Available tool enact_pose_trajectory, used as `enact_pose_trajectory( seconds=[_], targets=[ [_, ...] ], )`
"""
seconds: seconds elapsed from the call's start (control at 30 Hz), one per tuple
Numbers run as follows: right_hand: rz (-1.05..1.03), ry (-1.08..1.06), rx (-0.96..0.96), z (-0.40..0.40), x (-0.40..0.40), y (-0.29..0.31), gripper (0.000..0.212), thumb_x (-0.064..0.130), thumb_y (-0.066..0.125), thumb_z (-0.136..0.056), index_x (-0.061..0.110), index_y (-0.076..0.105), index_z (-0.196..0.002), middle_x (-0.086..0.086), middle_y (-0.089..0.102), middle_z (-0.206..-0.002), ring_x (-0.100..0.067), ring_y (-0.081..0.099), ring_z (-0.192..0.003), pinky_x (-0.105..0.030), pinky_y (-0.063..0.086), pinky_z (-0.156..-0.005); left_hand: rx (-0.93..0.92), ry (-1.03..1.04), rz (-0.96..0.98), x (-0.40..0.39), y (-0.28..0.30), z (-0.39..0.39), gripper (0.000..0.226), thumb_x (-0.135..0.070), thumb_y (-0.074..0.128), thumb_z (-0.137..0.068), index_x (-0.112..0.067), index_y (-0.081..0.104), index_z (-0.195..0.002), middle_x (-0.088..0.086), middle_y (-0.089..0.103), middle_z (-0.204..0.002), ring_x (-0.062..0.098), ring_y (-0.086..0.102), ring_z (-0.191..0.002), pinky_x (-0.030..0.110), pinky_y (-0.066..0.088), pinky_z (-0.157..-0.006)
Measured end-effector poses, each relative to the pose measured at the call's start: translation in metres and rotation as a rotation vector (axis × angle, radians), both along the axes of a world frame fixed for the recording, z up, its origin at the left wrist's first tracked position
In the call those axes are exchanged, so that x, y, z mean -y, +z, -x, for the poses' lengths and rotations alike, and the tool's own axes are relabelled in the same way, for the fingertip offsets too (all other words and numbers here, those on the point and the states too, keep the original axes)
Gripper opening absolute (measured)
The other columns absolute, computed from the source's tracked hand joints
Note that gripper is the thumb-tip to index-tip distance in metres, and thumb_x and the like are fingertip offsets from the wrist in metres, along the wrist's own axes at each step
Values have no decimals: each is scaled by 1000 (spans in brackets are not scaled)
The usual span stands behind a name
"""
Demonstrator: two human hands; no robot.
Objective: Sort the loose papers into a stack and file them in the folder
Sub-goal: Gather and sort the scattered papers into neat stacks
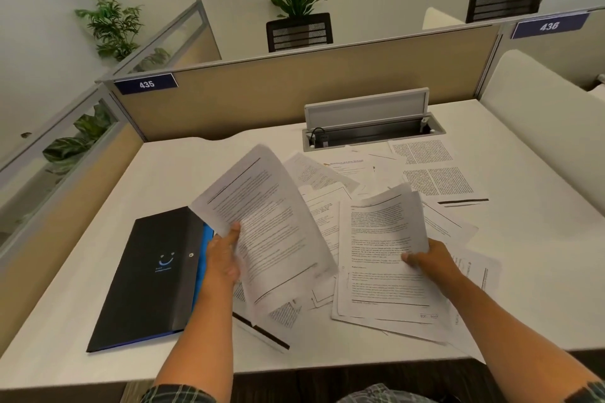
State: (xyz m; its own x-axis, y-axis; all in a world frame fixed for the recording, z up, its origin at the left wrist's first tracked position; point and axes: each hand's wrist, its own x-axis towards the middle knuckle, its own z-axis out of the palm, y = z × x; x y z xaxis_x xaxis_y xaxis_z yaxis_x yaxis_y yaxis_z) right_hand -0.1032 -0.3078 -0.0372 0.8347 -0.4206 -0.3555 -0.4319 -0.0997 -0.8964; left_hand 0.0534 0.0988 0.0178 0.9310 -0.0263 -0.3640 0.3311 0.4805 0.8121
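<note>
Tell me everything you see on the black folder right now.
The folder lies flat and closed on the desk, left of the loose papers. Its cover is matte black with a small blue smile logo and a round snap button; a blue edge shows along its right and bottom sides. Held sheets overlap its top right corner; the left hand is at its right edge.

Bright even indoor light, soft shadows, wide-angle bending at edges, slight blur

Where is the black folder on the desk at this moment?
In the head view, the black folder lies closed on the white desk at the left, just left of the left hand and the loose papers.
</note>
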Motion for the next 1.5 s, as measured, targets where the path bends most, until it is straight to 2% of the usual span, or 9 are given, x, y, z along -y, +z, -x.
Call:
enact_pose_trajectory(
  seconds=[0.1, 0.37, 0.5, 0.7, 0.87, 1.03, 1.2, 1.4, 1.5],
  targets=[
    [20, 13, -11, -4, -2, 3, 32, 4, 75, -86, 17, 65, -114, -6, 72, -105, -30, 71, -93, -39, 59, -77, 39, -58, 64, 10, 3, 1, 33, -16, 67, -96, -9, 66, -128, 13, 75, -111, 29, 71, -104, 51, 57, -94],
    [-176, 82, 127, -13, -25, 36, 31, 17, 84, -81, 19, 72, -110, 1, 81, -96, -17, 79, -83, -24, 61, -61, 95, -249, -254, 84, 10, 20, 35, -15, 83, -83, -5, 73, -116, 14, 77, -112, 31, 74, -101, 41, 61, -85],
    [-246, 165, 186, -19, -39, 58, 50, 35, 87, -70, 14, 74, -112, -6, 80, -102, -24, 78, -93, -39, 63, -75, 138, -274, -336, 109, 5, 30, 39, -20, 83, -84, -9, 71, -120, 5, 79, -109, 28, 75, -103, 39, 62, -86],
    [-267, 200, 200, -18, -45, 62, 43, 34, 79, -77, 6, 72, -110, -18, 77, -101, -34, 77, -91, -50, 63, -80, -14, -236, -199, 114, 7, 31, 44, -14, 87, -77, -9, 67, -116, 9, 79, -107, 23, 77, -92, 37, 63, -74],
    [-287, 155, 204, -21, -49, 70, 31, 41, 70, -91, 11, 73, -100, -21, 74, -102, -27, 75, -80, -57, 61, -81, -51, -456, -177, 120, 10, 37, 49, -11, 84, -78, -4, 69, -124, 14, 76, -115, 27, 75, -101, 32, 62, -73],
    [-671, 178, 200, -23, -45, 67, 69, 73, 43, -96, 22, 65, -137, -18, 70, -128, -43, 68, -114, -62, 54, -97, 1, -403, -398, 129, 3, 44, 43, -19, 81, -86, -9, 69, -126, 9, 76, -115, 26, 73, -104, 41, 60, -91],
    [-403, 264, 220, -24, -36, 62, 44, 34, 86, -83, 23, 72, -124, -10, 74, -123, -34, 72, -112, -44, 62, -84, 132, -355, -441, 137, 13, 44, 23, -29, 79, -87, -28, 72, -109, -10, 79, -92, 8, 77, -80, 21, 59, -60],
    [-218, 105, 229, -25, -23, 55, 60, 41, 95, -65, 19, 73, -117, -3, 79, -111, -25, 77, -99, -42, 64, -83, 183, -460, -493, 138, 23, 34, 16, -38, 75, -91, -24, 68, -92, -3, 77, -95, 16, 74, -86, 24, 57, -72],
    [-163, -15, 246, -21, -12, 47, 42, 32, 93, -70, 23, 75, -107, 2, 81, -103, -22, 78, -93, -34, 64, -75, 118, -383, -931, 134, 11, 28, 42, -56, 63, -93, -14, 66, -94, 3, 69, -98, 24, 66, -95, 38, 54, -84]
  ],
)
